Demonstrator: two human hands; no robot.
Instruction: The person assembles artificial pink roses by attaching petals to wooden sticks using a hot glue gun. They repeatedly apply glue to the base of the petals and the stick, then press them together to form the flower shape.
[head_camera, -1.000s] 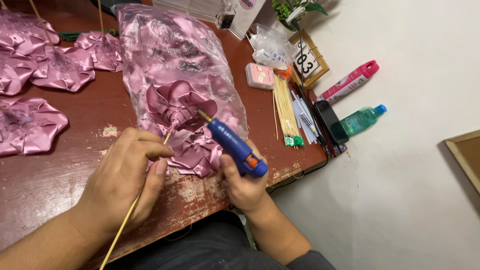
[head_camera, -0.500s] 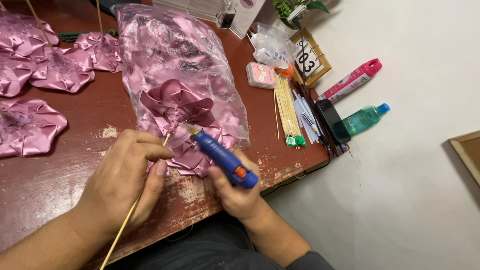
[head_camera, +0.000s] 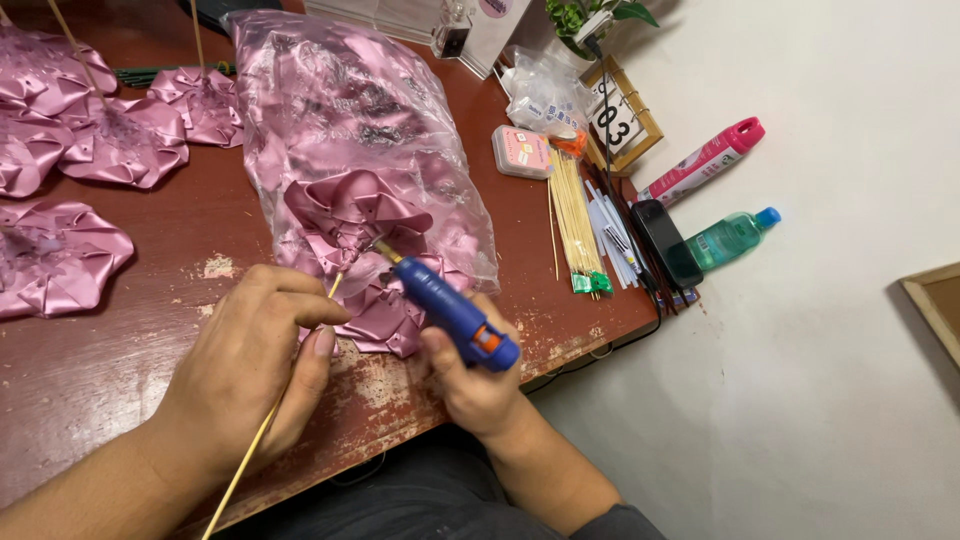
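Observation:
My left hand (head_camera: 245, 375) pinches a thin wooden stick (head_camera: 262, 432) that carries a pink satin ribbon flower (head_camera: 352, 212) at its far end. My right hand (head_camera: 478, 385) grips a blue hot glue gun (head_camera: 452, 313). Its brass nozzle touches the flower's base where the stick enters. The flower rests against a clear plastic bag (head_camera: 345, 110) stuffed with more pink satin petals, which lies on the worn reddish-brown table (head_camera: 120, 330).
Finished pink ribbon flowers (head_camera: 55, 265) lie at the left and far left. A bundle of wooden skewers (head_camera: 577, 215), a small pink box (head_camera: 523, 152), a black phone (head_camera: 668, 240), a desk calendar (head_camera: 620, 118), a green bottle (head_camera: 732, 236) and a pink tube (head_camera: 705, 160) stand along the table's right edge.
The glue gun has swung left and forward, its nozzle moving down to the flower's base. My left hand has kept the stick still.

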